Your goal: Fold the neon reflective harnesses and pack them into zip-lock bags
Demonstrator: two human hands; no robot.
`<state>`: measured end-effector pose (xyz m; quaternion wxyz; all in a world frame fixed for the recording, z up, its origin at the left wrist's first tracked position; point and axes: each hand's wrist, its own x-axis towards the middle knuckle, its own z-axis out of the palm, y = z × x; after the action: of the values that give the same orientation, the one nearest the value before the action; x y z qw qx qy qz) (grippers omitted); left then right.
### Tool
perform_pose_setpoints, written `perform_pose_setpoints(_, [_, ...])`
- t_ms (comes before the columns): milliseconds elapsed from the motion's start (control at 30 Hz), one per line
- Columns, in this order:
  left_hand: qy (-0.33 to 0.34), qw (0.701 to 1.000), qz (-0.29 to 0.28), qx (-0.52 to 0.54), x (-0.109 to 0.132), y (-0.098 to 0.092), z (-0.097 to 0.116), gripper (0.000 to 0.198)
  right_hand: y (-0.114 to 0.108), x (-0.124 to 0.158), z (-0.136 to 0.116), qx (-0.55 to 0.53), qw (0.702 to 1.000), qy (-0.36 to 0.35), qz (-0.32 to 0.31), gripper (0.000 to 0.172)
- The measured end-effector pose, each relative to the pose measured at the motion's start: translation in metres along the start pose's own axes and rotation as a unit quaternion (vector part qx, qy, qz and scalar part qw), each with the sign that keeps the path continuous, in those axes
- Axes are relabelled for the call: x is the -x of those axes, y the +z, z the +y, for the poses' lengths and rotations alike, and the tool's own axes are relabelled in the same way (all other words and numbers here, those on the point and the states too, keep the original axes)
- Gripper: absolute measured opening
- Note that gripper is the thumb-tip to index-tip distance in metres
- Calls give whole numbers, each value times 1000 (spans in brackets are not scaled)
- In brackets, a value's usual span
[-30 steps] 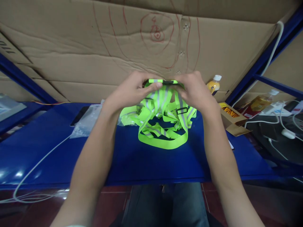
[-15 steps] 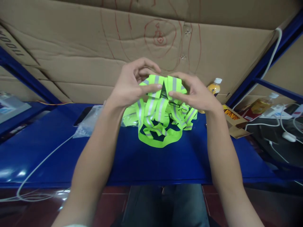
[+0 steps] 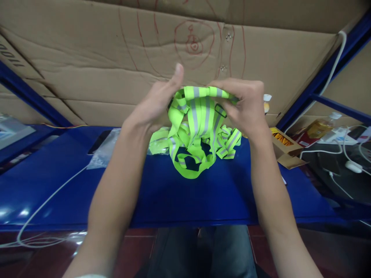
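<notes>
A bundle of neon-yellow straps with grey reflective stripes, a reflective strap vest [image 3: 199, 116], hangs between my hands above the table. My right hand [image 3: 245, 102] is closed round the folded upper band at its right end. My left hand [image 3: 158, 98] is at the vest's left side, its thumb raised and apart from the straps; its fingers are partly hidden behind the material. Near my right fingers sits a small dark buckle [image 3: 220, 110] on one strap. Loose loops dangle down to the blue table [image 3: 197, 200].
More yellow straps [image 3: 230, 143] lie behind on the right, and a folded yellow piece in clear plastic [image 3: 159, 141] on the left. A plastic bag [image 3: 104, 152] partly covers a dark flat object. An open carton [image 3: 285, 146], bottles and white cables are at right. Cardboard [image 3: 95, 50] backs the table.
My left thumb has lifted off the straps and points up. The right hand has turned and wrapped round the upper band, which is folded narrower. The hanging loop has shifted slightly left.
</notes>
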<state>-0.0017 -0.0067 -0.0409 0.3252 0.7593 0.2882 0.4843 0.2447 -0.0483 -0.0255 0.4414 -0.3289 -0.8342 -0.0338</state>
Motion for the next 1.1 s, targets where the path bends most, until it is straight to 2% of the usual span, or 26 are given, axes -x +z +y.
perform_pose_setpoints(100, [-48, 997, -29, 51, -1, -7, 1, 49, 5, -2, -4, 1, 998, -59, 6, 40])
perform_pose_setpoints(167, [-56, 996, -35, 60, 0, -11, 3, 44, 4, -2, -6, -19, 997, -73, -34, 46])
perform_pose_setpoints(233, [-46, 997, -22, 56, 1, -14, 4, 48, 1, -1, -7, -45, 994, -62, -82, 50])
perform_pose_setpoints(300, [-8, 999, -3, 42, 3, -13, 6, 53, -3, 0, -5, -57, 995, -31, -77, 52])
perform_pose_setpoints(367, [53, 998, 8, 16, 4, -10, 9, 53, -6, 0, -1, -59, 997, 7, -53, 46])
perform_pose_setpoints(433, [99, 995, 7, -18, 5, -5, 11, 52, -7, 1, 4, -66, 994, 37, -77, 42])
perform_pose_setpoints(500, [113, 993, 2, -39, 5, 0, 12, 57, -8, 1, 6, -85, 987, 55, -122, 44])
perform_pose_setpoints(633, [89, 996, -3, -22, 4, 10, 9, 70, -6, 3, 5, -111, 983, 67, -132, 46])
perform_pose_setpoints(767, [31, 999, -32, -4, 6, 15, 7, 63, -3, 4, 5, -121, 982, 55, -137, 45])
perform_pose_setpoints(867, [12, 999, -47, 25, 7, 17, 7, 58, -1, 4, 6, -140, 979, 46, -143, 47])
perform_pose_setpoints(1000, [25, 999, -22, 8, 6, 22, 8, 59, -4, 3, 3, -141, 980, 47, -134, 50])
perform_pose_setpoints(1100, [64, 996, 36, -58, 4, 22, 12, 61, -11, 3, 1, -93, 987, 53, -123, 47])
